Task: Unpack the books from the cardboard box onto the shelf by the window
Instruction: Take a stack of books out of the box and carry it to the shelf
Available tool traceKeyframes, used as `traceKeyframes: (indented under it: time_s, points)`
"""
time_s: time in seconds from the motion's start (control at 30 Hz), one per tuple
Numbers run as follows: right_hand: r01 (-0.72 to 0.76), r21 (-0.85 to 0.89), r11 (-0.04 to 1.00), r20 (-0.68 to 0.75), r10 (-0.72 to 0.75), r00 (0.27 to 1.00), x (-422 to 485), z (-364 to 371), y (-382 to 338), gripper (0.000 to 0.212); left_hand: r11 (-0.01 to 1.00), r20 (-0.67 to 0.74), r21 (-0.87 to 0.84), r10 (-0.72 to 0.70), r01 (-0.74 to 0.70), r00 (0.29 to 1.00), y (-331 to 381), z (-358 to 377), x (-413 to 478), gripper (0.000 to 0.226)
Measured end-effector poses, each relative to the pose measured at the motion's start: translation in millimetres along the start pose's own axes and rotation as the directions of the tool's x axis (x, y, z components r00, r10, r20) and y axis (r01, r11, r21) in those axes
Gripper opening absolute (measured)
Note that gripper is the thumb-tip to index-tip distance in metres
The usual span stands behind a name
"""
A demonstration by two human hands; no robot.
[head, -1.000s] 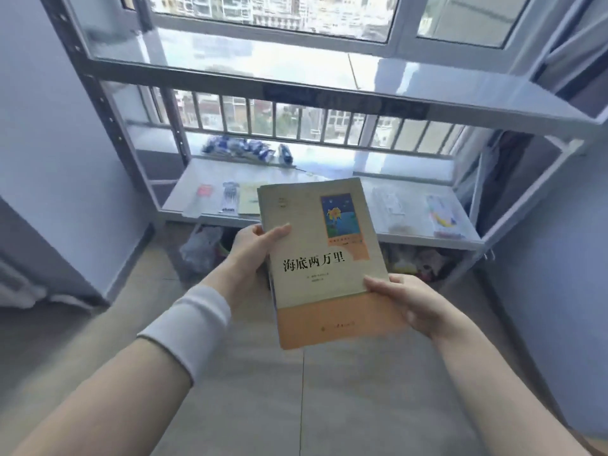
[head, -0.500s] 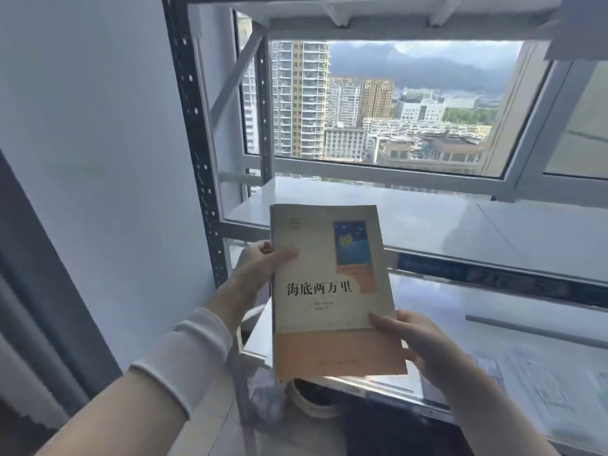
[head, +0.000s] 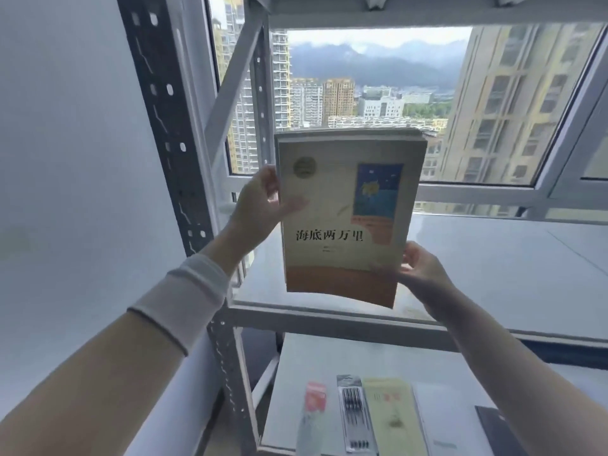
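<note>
book held upright at the window shelf

held upright in both hands, a cream and orange book [head: 348, 222], front cover toward the camera. gripped at its spine edge by the left hand [head: 260, 205], thumb across the cover; pinched near its lower right corner by the right hand [head: 421, 268]. raised over the bare grey shelf [head: 493, 271] of a metal rack [head: 164, 126]. behind, a window [head: 378, 87] onto tower blocks and hills. on the board below, a pack of pens [head: 353, 414], a yellow booklet [head: 393, 419] and a red-topped packet [head: 316, 396].
</note>
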State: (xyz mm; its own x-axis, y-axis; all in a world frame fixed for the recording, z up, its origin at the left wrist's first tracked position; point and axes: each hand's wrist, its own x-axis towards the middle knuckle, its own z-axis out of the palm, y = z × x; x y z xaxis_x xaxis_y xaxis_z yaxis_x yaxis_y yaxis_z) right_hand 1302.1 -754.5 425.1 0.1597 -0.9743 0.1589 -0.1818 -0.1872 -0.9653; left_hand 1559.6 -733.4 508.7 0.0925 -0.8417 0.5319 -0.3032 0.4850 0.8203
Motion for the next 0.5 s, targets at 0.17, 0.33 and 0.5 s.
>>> traceKeyframes:
  time_s: [0.17,0.33,0.5]
  points:
    - [-0.001,-0.145,0.989,0.062,0.01,0.998,20.1,5.9,28.6,0.044,0.992,0.098,-0.119,-0.017,0.029,0.995,-50.4,4.0,-1.5,0.042]
    - [-0.012,-0.187,0.982,0.076,0.027,0.997,21.6,7.2,39.7,0.051,0.986,0.133,-0.166,-0.002,0.024,0.991,-61.7,1.5,0.8,0.048]
    - [-0.067,-0.093,0.993,0.014,0.069,0.998,26.8,6.0,36.5,0.053,0.98,0.094,-0.185,-0.061,0.077,0.994,-55.9,5.3,20.5,0.03]
